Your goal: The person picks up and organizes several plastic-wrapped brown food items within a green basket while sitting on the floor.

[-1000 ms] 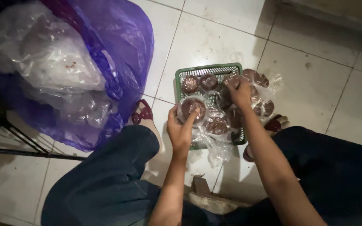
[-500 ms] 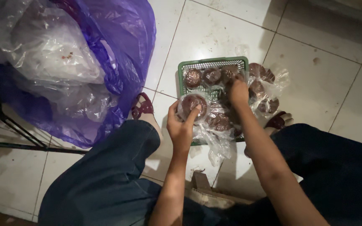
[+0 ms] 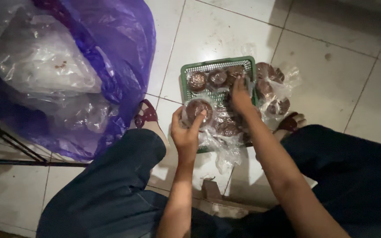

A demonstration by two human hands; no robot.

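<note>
Head view, looking straight down at a seated person; floor (image 3: pixel 225 39) of large pale square tiles with dark grout lines, scuffed and spotted in places; light dim, brighter toward the upper middle.

Left hand (image 3: pixel 186 132) raised over the near edge of the green basket (image 3: pixel 219 64); fingers curled closed around a wrapped brown cake (image 3: pixel 198 109), round, in clear film, held just above the basket's near left corner.

Right hand (image 3: pixel 240 96) reaches into the basket, fingers down among the wrapped cakes there; whether it is pinching one cannot be told, the fingertips being hidden.

Basket is a small green plastic mesh tray resting on the tiles between the person's feet; three round brown cakes line its far edge, more lie toward the near side under loose clear plastic (image 3: pixel 225 152) that spills out over the floor.

Just right of the basket, touching its side, a clear bag of more brown cakes (image 3: pixel 272 90) on the tiles.

Both legs in dark blue trousers (image 3: pixel 111 189); dark red sandals, one (image 3: pixel 146 115) left of the basket, one (image 3: pixel 287 123) to its right.

Upper left: a large purple plastic bag (image 3: pixel 115 48) holding crumpled clear plastic bags (image 3: pixel 36 66); a thin black metal stand (image 3: pixel 14 147) on the floor beneath it.
</note>
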